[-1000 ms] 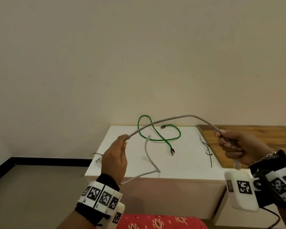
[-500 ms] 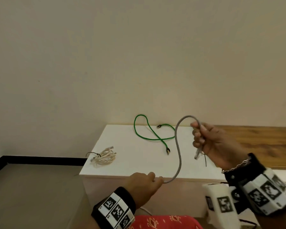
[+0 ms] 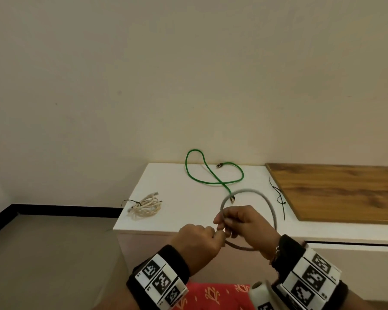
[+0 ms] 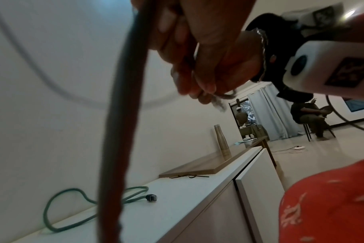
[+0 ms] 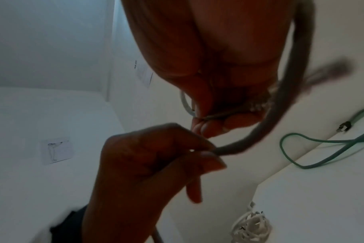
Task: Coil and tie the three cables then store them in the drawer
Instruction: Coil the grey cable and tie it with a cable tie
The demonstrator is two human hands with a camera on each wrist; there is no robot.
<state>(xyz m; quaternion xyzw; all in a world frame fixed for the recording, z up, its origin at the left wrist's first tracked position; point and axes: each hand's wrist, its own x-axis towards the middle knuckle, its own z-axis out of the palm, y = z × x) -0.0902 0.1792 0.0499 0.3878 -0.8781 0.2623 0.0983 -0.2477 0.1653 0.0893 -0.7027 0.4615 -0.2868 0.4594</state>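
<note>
A grey cable [image 3: 255, 192] arcs in a loop above the front edge of the white cabinet top [image 3: 179, 198]. My right hand [image 3: 240, 222] grips the loop where its strands meet; my left hand [image 3: 199, 240] pinches the same cable [image 5: 235, 148] just below and to the left, the two hands almost touching. A green cable [image 3: 213, 173] lies loose and uncoiled at the back of the cabinet top. A cream cable [image 3: 146, 205], coiled and tied with a dark tie, lies at the front left corner. The grey cable [image 4: 123, 115] crosses the left wrist view, blurred.
A black tie [image 3: 279, 198] lies on the white top beside a wooden board [image 3: 341, 193] at the right. A drawer front [image 3: 354, 260] sits below the cabinet top. Red patterned cloth [image 3: 217, 296] is near my lap. People sit far across the room [image 4: 305, 115].
My hands have come together in front of me: the left rose to meet the right, and the grey cable went from a long S-curve to a closed loop held by both.
</note>
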